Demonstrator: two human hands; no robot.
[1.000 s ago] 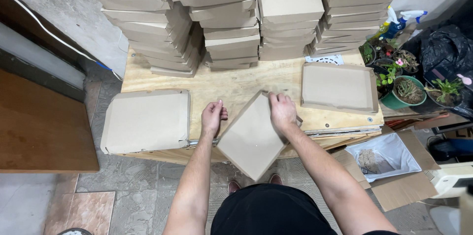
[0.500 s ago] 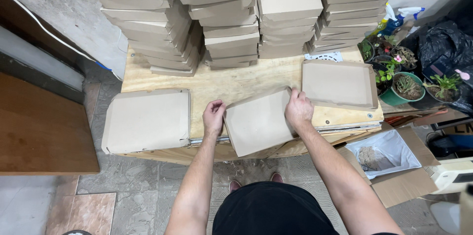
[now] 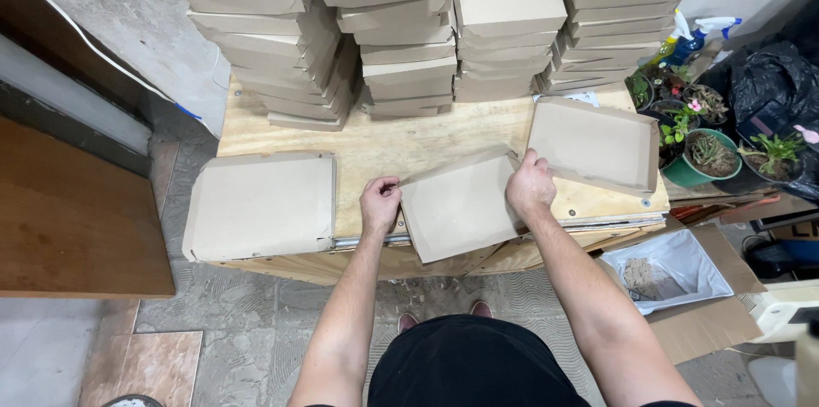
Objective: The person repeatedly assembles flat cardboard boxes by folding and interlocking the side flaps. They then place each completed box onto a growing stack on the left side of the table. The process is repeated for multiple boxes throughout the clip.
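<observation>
Flat brown cardboard sheet (image 3: pixel 461 206), partly creased, lies at the front edge of the pale wooden counter (image 3: pixel 375 147), overhanging it toward the person. Its long axis runs roughly left to right between both hands. Left hand (image 3: pixel 380 202) pinches the sheet's left edge with fingers closed; right hand (image 3: pixel 531 187) grips its upper right corner, where a flap lifts. Left of the sheet sits a closed flat brown cardboard box (image 3: pixel 260 205); right of it, an open shallow cardboard tray (image 3: pixel 595 144). Behind the sheet, tall stacks of folded boxes (image 3: pixel 409 23) line the counter's back.

Stacked cardboard boxes (image 3: pixel 409 23) behind, potted plants (image 3: pixel 708 147) right, spray bottles (image 3: pixel 695 36) beyond them
</observation>
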